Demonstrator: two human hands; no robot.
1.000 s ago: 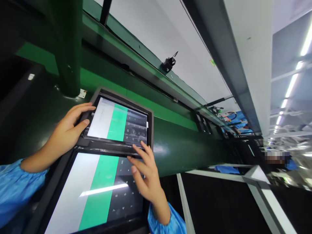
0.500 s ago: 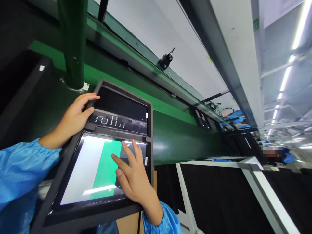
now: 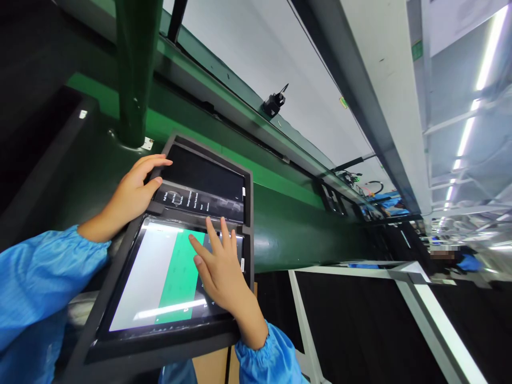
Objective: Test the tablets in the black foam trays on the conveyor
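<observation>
A dark foam tray (image 3: 248,213) holds two tablets on a green conveyor. The near tablet (image 3: 160,277) shows a lit screen with white, green and dark keypad bands. The far tablet (image 3: 200,184) is mostly dark with a strip of white text. My right hand (image 3: 220,272) lies on the near screen, fingers spread and flat, holding nothing. My left hand (image 3: 134,194) rests on the tray's left edge beside the far tablet, fingers curved over that tablet's corner and thumb against its side. Both arms wear blue sleeves.
A green post (image 3: 134,74) rises just behind the tray. The green conveyor belt (image 3: 304,224) runs away to the right, with more trays and blue-clad workers far off. A white frame rail (image 3: 304,330) stands at the lower right. A small black fixture (image 3: 274,102) sits on the upper rail.
The far tablet's screen went from the white and green display to dark with text. My right hand moved from the far tablet's lower edge onto the near screen. The view shifted.
</observation>
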